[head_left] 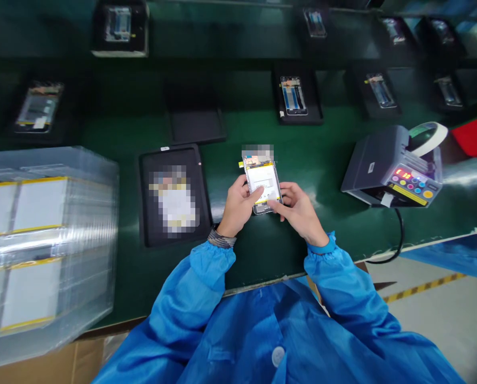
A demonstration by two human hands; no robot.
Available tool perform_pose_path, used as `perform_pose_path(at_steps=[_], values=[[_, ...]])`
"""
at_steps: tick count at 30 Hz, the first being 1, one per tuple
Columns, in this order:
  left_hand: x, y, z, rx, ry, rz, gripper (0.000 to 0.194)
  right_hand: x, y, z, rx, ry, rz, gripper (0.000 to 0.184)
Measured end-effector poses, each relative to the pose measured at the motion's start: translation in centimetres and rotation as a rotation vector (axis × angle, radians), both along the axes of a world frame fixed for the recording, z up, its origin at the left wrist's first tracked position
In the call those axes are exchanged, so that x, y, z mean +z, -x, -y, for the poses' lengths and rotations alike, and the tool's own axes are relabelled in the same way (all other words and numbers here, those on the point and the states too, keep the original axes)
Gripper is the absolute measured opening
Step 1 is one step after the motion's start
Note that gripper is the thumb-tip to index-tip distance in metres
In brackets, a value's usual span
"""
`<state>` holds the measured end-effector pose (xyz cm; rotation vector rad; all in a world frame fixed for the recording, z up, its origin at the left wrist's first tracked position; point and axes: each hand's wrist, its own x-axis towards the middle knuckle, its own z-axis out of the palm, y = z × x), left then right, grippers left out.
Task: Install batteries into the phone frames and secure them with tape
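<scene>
**Who's asking:** What have you got in your hands?

**Me:** A phone [261, 184] with its back open, showing a white battery edged in yellow tape. My left hand [238, 208] and right hand [298, 213] are both closed narrowly around it, one on each long side. My left thumb [258, 194] lies on the white battery. The top end of the phone is blurred, so I can't make it out.

**Who's asking:** Where is it?

**Me:** Just above the green surface [322, 144], in front of my chest, at 12 o'clock.

**Who's asking:** What's around your hands?

**Me:** At 9 o'clock, close by, a black tray [144, 202] holds another phone, also blurred. Farther out at 9 o'clock sits a stack of white packs [42, 250] wrapped in clear plastic. At 3 o'clock there's a grey tape dispenser [390, 165] with red digits and coloured buttons, and a roll of tape [426, 140] on top. Beyond it, at 2 o'clock, is something red [474, 136]. At 12 o'clock, more black trays [292, 96] with phones stand in rows.
</scene>
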<state>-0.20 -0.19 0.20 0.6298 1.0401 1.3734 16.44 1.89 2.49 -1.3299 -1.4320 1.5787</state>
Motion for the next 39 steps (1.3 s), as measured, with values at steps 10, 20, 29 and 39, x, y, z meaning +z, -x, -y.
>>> perform_pose_path(at_steps=[10,20,29,39], values=[[0.2,0.4,-0.1,-0.012,-0.003,-0.007,0.065,0.4,0.0,-3.5,0.330,0.194,-0.056,0.052],[0.5,0.4,0.1,0.044,0.013,-0.093,0.062,-0.1,0.9,-3.6,0.313,0.104,-0.062,0.043],[1.3,1.0,0.2,0.039,0.028,-0.128,0.061,0.7,0.4,-3.3,0.385,0.150,-0.221,0.043],[4.2,1.2,0.4,-0.024,-0.057,-0.309,0.055,0.8,0.6,-2.8,0.349,0.089,-0.224,0.047]])
